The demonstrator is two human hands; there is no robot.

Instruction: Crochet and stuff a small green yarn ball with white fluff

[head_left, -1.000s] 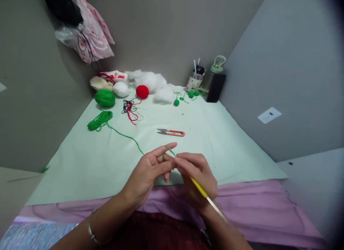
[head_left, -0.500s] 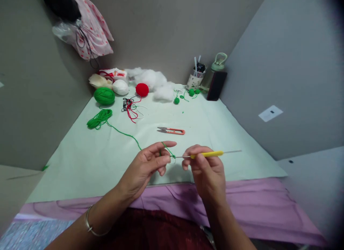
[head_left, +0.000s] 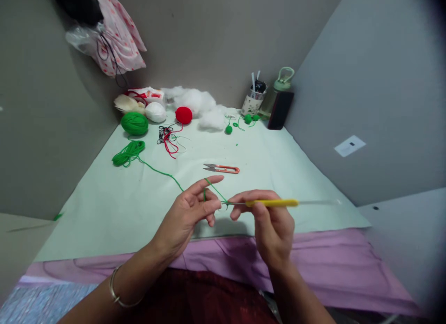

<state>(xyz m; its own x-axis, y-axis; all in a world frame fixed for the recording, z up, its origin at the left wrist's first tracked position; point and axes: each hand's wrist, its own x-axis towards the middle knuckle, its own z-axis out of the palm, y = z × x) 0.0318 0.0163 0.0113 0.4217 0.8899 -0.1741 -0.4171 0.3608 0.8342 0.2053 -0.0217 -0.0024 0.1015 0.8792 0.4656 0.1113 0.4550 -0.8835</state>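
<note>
My left hand (head_left: 190,208) pinches green yarn (head_left: 216,189) between thumb and a finger, with a strand looped over its raised index finger. My right hand (head_left: 270,221) grips a crochet hook (head_left: 275,203) by its yellow handle, the shaft level and pointing left. Near the left fingertips the hook's thin end meets the yarn, where a small loop hangs; the hook's very tip is hard to make out. From the left hand the strand runs back to a loose green skein (head_left: 128,153). Beyond the hands lie orange thread snips (head_left: 226,169).
Behind the skein is a green yarn ball (head_left: 134,123), with a white ball (head_left: 155,112) and a red ball (head_left: 184,115) nearby. White stuffing (head_left: 195,103) lies along the back wall. Small green crocheted balls (head_left: 228,129), a cup (head_left: 252,103), a bottle (head_left: 283,84) and a phone (head_left: 280,111) stand back right.
My right hand's fingertips have moved left, closer to the yarn, while the hook's handle has shifted slightly right and lower. My left index finger has risen a little, stretching the strand longer.
</note>
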